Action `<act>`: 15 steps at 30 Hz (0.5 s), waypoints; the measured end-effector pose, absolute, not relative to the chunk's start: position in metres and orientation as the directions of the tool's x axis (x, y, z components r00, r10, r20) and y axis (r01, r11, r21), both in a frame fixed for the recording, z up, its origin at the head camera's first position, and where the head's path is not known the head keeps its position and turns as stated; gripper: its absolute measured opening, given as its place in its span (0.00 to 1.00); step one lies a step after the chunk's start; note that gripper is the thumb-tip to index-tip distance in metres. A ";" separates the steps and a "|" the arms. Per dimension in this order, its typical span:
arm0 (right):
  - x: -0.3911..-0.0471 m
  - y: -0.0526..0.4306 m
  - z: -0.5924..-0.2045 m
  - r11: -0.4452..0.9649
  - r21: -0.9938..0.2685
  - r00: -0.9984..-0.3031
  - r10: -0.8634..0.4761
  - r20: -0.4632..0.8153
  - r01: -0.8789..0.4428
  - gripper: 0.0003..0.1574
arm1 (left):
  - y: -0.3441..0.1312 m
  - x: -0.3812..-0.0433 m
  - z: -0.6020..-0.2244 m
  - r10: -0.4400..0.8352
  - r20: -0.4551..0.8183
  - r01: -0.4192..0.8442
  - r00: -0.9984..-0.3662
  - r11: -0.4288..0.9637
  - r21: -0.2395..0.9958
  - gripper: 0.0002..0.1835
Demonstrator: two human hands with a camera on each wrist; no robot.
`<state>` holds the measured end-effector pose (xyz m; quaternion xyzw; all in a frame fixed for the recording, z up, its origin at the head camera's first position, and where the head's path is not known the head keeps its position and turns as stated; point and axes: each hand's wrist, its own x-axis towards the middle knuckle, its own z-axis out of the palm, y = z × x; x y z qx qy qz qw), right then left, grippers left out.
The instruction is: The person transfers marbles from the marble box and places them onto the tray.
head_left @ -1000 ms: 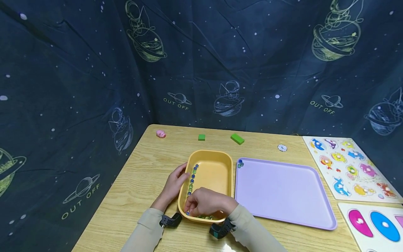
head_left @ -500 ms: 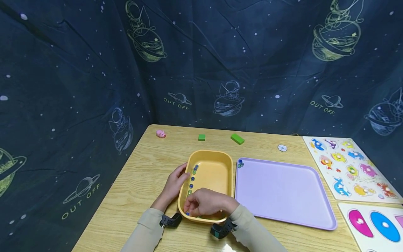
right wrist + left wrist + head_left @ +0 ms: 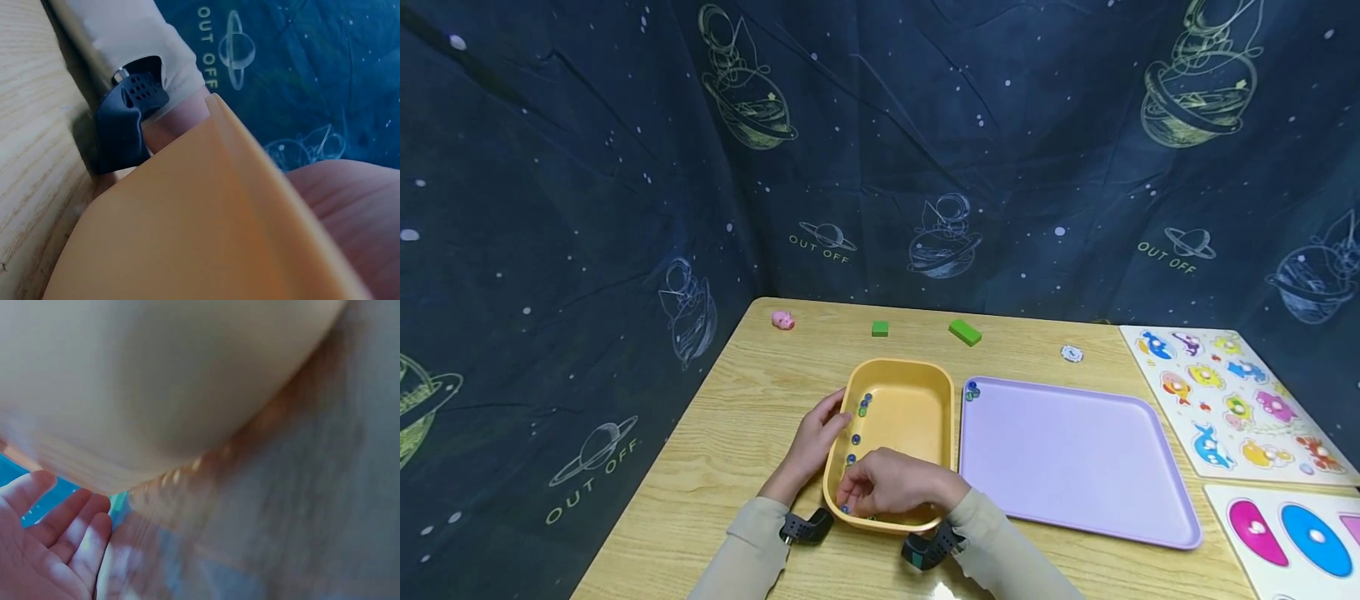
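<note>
My left hand (image 3: 812, 435) grips the left wall of a yellow plastic bin (image 3: 945, 392), thumb over the rim and fingers outside; the left wrist view shows its fingers (image 3: 87, 540) beside the blurred bin wall. Inside the near left corner, my right hand (image 3: 895, 482) reaches down with bent fingers and pinches a blue marble (image 3: 845, 509), its fingertips partly hidden. Along the left wall lie several more glass marbles, including a blue marble (image 3: 856, 439) and a green marble (image 3: 862, 412). In the right wrist view the bin wall covers most of that hand.
A lilac tray (image 3: 1075, 385) with a few marbles (image 3: 972, 391) in its far left corner stands right of the bin. Behind are a pink toy pig (image 3: 783, 320), two green blocks (image 3: 965, 332) and a round chip (image 3: 1072, 354). Two puzzle boards (image 3: 1240, 400) lie far right.
The row of marbles along the bin's left wall has thinned and spread, with some shifted toward the near end. Marbles by the near wall have gone from sight. Both hands stay almost still.
</note>
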<state>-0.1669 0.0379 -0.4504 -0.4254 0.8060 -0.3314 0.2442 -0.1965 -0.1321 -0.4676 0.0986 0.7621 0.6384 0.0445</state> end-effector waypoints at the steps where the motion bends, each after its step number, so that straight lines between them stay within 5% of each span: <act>1: -0.167 0.038 -0.450 0.420 -0.742 -0.519 -0.847 -0.114 -0.522 0.09 | -0.132 -0.197 -0.467 0.205 0.057 0.092 -0.977 0.166 0.982 0.24; 15: -0.167 0.038 -0.448 0.393 -0.725 -0.514 -0.856 -0.063 -0.566 0.06 | -0.131 -0.196 -0.466 0.194 0.054 0.089 -0.979 0.176 0.980 0.23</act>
